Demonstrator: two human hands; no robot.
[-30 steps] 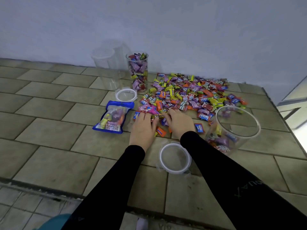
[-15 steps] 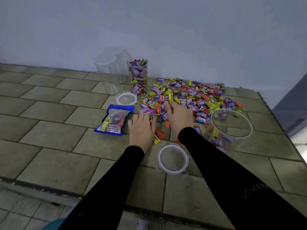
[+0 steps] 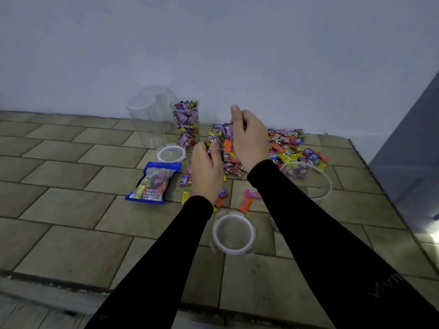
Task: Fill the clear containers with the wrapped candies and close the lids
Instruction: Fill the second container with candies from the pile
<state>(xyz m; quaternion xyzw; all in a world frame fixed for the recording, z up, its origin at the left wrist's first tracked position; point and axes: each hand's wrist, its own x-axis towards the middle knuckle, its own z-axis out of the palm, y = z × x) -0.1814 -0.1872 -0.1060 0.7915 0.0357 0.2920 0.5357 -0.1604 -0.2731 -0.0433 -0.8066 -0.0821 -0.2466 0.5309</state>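
Both hands raised over the candy pile (image 3: 282, 148) spread by the tiled floor's (image 3: 71, 193) back edge at the wall: right hand (image 3: 248, 138) curled, clutching purple and orange wrapped candies; left hand (image 3: 206, 172) curled round a few more. Wide clear container (image 3: 308, 184) right of the right forearm, open, few candies inside. Tall jar (image 3: 186, 124) left of the hands, nearly full, lid (image 3: 171, 153) lying in front; another lid (image 3: 234, 233) between the forearms.

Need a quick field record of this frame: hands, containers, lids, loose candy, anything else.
left hand: raised, grips several wrapped candies
right hand: raised, grips several wrapped candies
tall container: upright, nearly full, no lid
wide container: open, few candies inside
empty containers: two by the wall, lidded
lids: near lid, far lid, both on the floor
candy pile: spread on the tiles
blue bag: flat, beside the far lid
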